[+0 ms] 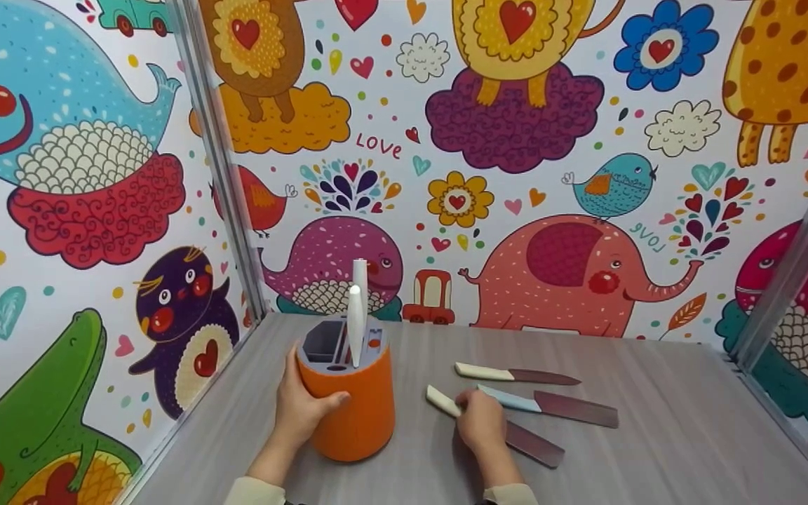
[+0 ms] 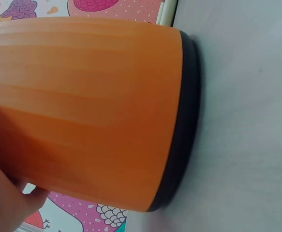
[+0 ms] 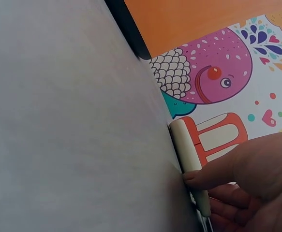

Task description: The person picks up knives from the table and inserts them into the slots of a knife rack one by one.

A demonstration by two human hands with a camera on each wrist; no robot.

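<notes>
In the head view an orange knife block (image 1: 353, 417) with a grey slotted top stands upright on the table. My left hand (image 1: 299, 407) grips its left side, thumb across the front; the far fingers are hidden. Two white handles (image 1: 355, 319) stick up from the slots. My right hand (image 1: 482, 419) pinches the cream handle of a broad-bladed knife (image 1: 536, 445) lying on the table. In the right wrist view the thumb presses on that cream handle (image 3: 186, 147), other fingers at its far side. Beyond it lie a blue-handled broad knife (image 1: 576, 409) and a narrow cream-handled knife (image 1: 544, 376).
The grey wood-grain table (image 1: 656, 449) runs back to a wall (image 1: 551, 189) printed with cartoon animals. Metal posts (image 1: 225, 161) stand at the left and right corners. A second printed wall (image 1: 67, 294) closes off the left side.
</notes>
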